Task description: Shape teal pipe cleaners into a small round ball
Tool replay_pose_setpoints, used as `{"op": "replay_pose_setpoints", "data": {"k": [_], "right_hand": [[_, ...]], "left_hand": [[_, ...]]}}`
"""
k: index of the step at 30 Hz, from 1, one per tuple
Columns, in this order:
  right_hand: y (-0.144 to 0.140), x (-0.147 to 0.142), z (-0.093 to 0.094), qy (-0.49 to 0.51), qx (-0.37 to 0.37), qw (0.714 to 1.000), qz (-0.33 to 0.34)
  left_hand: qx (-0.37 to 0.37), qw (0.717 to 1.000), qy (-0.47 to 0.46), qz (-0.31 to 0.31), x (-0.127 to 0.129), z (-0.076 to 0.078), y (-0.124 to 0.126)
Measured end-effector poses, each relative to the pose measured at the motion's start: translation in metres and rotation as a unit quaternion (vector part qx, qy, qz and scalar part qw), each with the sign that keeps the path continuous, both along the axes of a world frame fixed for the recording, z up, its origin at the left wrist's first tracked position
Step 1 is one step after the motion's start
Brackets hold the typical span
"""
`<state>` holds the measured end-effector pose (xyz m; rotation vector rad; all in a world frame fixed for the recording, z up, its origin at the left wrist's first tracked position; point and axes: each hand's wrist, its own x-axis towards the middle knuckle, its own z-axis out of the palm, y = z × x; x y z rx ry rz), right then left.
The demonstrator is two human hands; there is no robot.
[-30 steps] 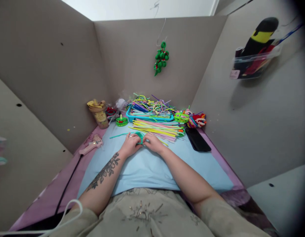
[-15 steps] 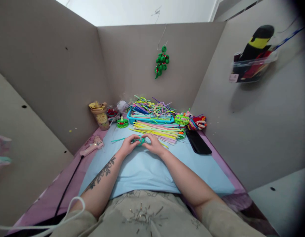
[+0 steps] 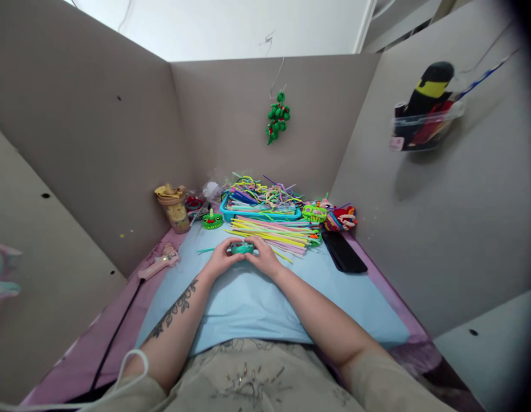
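Head view: teal coil (image 3: 242,248), perhaps mid-mat (image 3: 248,303).

Bare blue mat (image 3: 257,303) near, pipe cleaner pile (image 3: 274,233) crowding behind

grey-brown cardboard panels (image 3: 98,149) fence the table on three sides, dotted with small dark holes. a white wall (image 3: 231,28) rises behind them under even, soft light. a clear plastic bin (image 3: 424,126) hangs on the right panel; a pale blue mat (image 3: 257,303) covers the pink tabletop (image 3: 80,360).
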<state>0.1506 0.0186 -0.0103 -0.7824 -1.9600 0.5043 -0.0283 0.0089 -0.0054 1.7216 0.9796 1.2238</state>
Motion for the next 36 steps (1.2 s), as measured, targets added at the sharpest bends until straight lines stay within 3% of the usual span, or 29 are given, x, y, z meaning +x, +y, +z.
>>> {"op": "replay_pose_setpoints", "data": {"k": [8,27,36], "right_hand": [[-0.003,0.003,0.004,-0.012,0.013,1.0,0.021],[-0.006,0.003,0.011,-0.057,0.041,0.997,-0.032],[-0.008,0.004,0.01,-0.052,0.049,0.997,-0.026]], "left_hand": [[0.031,0.998,0.045,0.023,-0.003,-0.008,0.004],[0.129,0.972,0.196,0.03,0.0,-0.008,0.001],[0.134,0.974,0.183,0.021,0.001,-0.002,-0.002]]}}
